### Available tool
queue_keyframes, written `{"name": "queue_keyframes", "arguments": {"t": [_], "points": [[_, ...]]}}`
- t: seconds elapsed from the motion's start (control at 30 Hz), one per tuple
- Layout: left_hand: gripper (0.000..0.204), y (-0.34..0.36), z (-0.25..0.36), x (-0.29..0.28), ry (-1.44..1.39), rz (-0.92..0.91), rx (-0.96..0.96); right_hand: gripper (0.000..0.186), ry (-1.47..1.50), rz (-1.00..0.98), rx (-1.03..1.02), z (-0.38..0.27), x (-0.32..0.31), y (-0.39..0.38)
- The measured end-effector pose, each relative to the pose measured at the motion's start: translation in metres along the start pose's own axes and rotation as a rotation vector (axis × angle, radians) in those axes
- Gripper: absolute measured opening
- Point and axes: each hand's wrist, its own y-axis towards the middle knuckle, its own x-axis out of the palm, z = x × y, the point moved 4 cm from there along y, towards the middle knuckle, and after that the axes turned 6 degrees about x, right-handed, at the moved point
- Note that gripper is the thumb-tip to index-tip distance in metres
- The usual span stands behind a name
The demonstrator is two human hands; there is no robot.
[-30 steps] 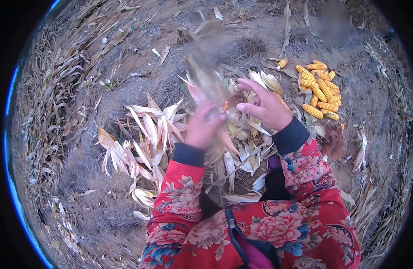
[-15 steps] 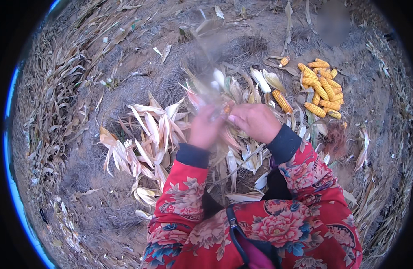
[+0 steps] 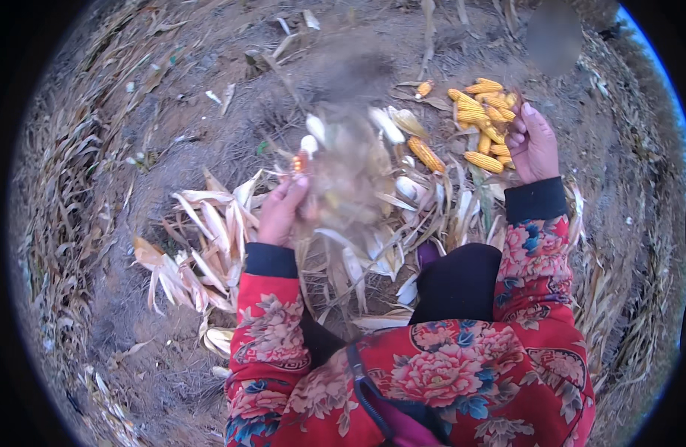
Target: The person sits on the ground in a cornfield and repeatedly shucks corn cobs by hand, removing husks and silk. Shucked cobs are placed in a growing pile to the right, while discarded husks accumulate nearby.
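Observation:
My left hand is closed around an ear of corn, and its orange kernels show above the thumb. Pale husk hangs beside that ear, and a blurred smear hides part of the area to its right. Off to the right, my right hand is raised with curled fingers at the edge of a pile of husked yellow corn ears. Something thin and brownish shows at its fingertips, too small to make out. A single husked ear lies on the husks between the hands.
A heap of dry husks lies left of my left arm. Loose husks and partly husked white-tipped ears lie in front of me. A short ear rests beyond the pile. Dry stalks cover the left ground.
My hands, together over the corn ear before, have parted. The right hand has swung right to the pile, while the left has kept the ear and shifted left. The view has turned somewhat.

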Motion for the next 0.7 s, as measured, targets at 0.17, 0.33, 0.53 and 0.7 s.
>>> {"name": "queue_keyframes", "arguments": {"t": [0.17, 0.33, 0.53, 0.7], "points": [[0.032, -0.005, 0.008, -0.008, 0.036, 0.067, 0.058, 0.016, -0.537, 0.484, 0.061, -0.026, -0.223, 0.001], [0.029, 0.0, 0.0, -0.004, 0.084, 0.062, 0.06, 0.025, -0.99, 0.711, 0.264, -0.016, -0.366, -0.034], [0.024, -0.015, 0.013, -0.011, 0.117, 0.09, 0.088, 0.04, -1.687, 0.863, 0.109, -0.034, -0.275, -0.019], [0.03, -0.01, 0.009, 0.009, 0.062, 0.014, 0.076, 0.036, -1.137, 0.364, -0.149, -0.021, -0.177, 0.028]]}}
